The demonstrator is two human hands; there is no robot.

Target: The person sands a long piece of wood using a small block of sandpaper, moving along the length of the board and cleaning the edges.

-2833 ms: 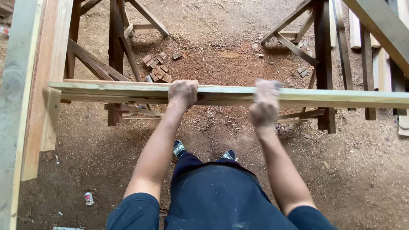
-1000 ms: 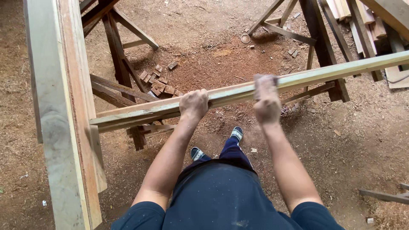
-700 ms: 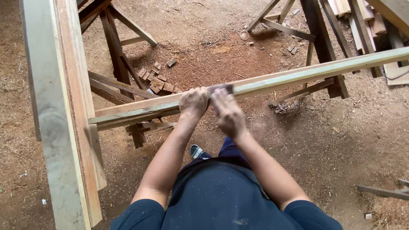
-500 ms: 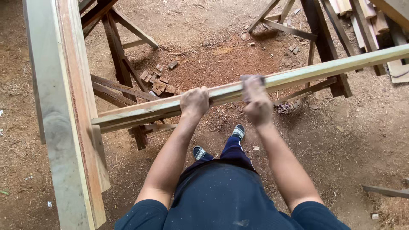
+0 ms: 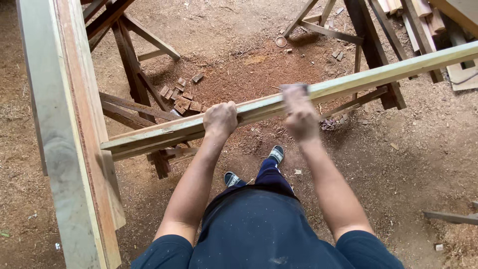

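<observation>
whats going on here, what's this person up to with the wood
A person stands over a long pale wooden batten that spans across dark wooden trestles. The left hand grips the batten, and the right hand, blurred, presses a small pad, probably sandpaper, on its top face. Sawdust and small wood offcuts cover the dirt floor below.

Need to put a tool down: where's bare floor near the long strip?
Bare dirt lies right of the right hand, between the wooden trestle and the loose stick. It is crowded left of the left hand: wood offcuts and upright planks around the long strip.
</observation>
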